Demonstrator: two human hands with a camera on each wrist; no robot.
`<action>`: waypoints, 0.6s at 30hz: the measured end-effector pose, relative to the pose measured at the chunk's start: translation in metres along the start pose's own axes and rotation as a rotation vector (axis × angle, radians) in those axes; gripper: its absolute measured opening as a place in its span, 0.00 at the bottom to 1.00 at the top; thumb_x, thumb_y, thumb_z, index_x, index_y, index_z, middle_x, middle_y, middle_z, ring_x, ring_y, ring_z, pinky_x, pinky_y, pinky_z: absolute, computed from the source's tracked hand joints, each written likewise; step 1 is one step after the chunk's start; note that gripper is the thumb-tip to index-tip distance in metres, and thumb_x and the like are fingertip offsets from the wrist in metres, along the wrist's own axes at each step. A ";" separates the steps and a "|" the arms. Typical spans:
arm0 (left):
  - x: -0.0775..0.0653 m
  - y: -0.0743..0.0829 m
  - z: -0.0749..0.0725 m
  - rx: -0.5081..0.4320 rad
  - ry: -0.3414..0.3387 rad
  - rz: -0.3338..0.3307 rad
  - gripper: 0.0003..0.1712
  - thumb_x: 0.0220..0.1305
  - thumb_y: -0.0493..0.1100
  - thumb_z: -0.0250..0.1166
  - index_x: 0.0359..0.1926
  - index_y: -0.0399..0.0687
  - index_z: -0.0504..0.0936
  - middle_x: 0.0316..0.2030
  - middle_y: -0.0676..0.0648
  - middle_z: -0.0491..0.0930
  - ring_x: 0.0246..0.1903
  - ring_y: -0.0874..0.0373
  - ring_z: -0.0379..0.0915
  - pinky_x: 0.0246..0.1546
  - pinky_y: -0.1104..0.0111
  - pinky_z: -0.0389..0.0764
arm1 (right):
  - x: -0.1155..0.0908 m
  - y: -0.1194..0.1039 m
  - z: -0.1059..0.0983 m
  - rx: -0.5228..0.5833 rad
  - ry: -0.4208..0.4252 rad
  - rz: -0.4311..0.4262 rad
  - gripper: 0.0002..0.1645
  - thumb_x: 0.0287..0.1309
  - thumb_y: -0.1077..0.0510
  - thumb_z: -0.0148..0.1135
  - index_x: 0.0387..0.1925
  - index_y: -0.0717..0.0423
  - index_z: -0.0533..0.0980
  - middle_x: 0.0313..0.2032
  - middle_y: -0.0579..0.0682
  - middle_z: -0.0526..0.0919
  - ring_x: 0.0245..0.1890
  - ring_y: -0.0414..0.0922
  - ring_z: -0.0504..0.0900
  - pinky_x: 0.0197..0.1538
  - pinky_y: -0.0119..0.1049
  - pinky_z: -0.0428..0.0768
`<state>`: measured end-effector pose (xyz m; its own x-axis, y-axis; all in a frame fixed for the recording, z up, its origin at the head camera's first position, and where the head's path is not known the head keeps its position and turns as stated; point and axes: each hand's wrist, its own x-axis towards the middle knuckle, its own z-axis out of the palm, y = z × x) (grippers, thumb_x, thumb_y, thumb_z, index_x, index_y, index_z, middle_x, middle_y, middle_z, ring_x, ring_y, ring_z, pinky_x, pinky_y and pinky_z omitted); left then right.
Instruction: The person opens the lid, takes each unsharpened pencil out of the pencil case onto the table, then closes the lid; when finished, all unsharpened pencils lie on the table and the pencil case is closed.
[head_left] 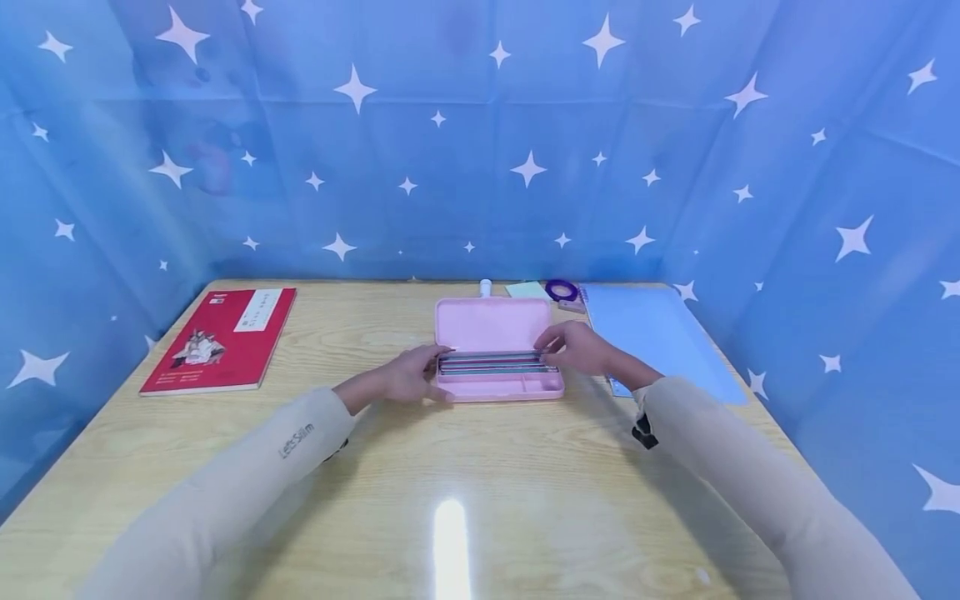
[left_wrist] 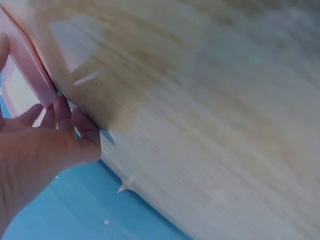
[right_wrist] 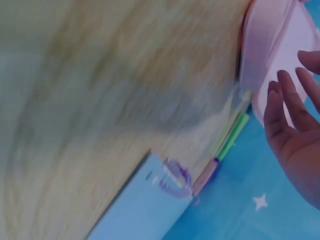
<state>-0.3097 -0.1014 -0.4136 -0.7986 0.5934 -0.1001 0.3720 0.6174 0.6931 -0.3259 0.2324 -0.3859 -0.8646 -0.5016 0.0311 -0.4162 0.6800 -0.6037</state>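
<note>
An open pink pencil case [head_left: 493, 389] lies on the table, its lid [head_left: 493, 325] tipped back toward the curtain. Several dark, pencil-like sticks [head_left: 491, 364] lie side by side along its tray. My left hand [head_left: 408, 373] spans the tray's left end, thumb at the front edge and fingers at the back corner. At the other end, my right hand [head_left: 581, 348] has its fingertips over the right ends of the sticks. The right wrist view shows those fingers loosely bent and spread; the case wall hides the sticks there.
A red book [head_left: 225, 342] lies at the left. To the right is a blue spiral notebook [head_left: 667, 342], with a purple tape roll [head_left: 562, 290] and a small grey block [head_left: 572, 307] beside it. Behind the lid are a white-capped object [head_left: 485, 287] and pale green paper [head_left: 528, 290].
</note>
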 end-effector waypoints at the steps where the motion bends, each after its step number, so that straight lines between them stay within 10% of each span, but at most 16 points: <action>1: 0.000 0.000 0.000 0.013 0.000 -0.010 0.52 0.54 0.51 0.76 0.74 0.40 0.59 0.68 0.38 0.66 0.69 0.41 0.61 0.70 0.53 0.62 | 0.000 -0.001 0.002 0.001 -0.005 0.001 0.12 0.60 0.64 0.65 0.46 0.63 0.83 0.42 0.55 0.86 0.42 0.50 0.83 0.43 0.43 0.84; 10: 0.004 0.001 -0.007 0.110 0.017 -0.083 0.55 0.47 0.55 0.80 0.73 0.45 0.64 0.70 0.42 0.65 0.72 0.43 0.55 0.73 0.52 0.56 | 0.004 -0.003 0.012 -0.044 0.009 -0.092 0.12 0.55 0.66 0.70 0.42 0.66 0.84 0.35 0.55 0.86 0.34 0.46 0.79 0.38 0.38 0.78; 18: 0.007 0.004 -0.009 0.177 0.028 -0.086 0.54 0.46 0.56 0.81 0.71 0.45 0.67 0.69 0.43 0.68 0.70 0.45 0.58 0.71 0.54 0.60 | 0.004 0.000 0.011 -0.039 -0.011 -0.011 0.12 0.55 0.63 0.72 0.42 0.63 0.84 0.37 0.52 0.86 0.39 0.48 0.82 0.45 0.44 0.82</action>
<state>-0.3175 -0.0993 -0.4053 -0.8427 0.5219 -0.1320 0.3776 0.7478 0.5460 -0.3268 0.2245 -0.3942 -0.8569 -0.5146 0.0284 -0.4362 0.6946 -0.5720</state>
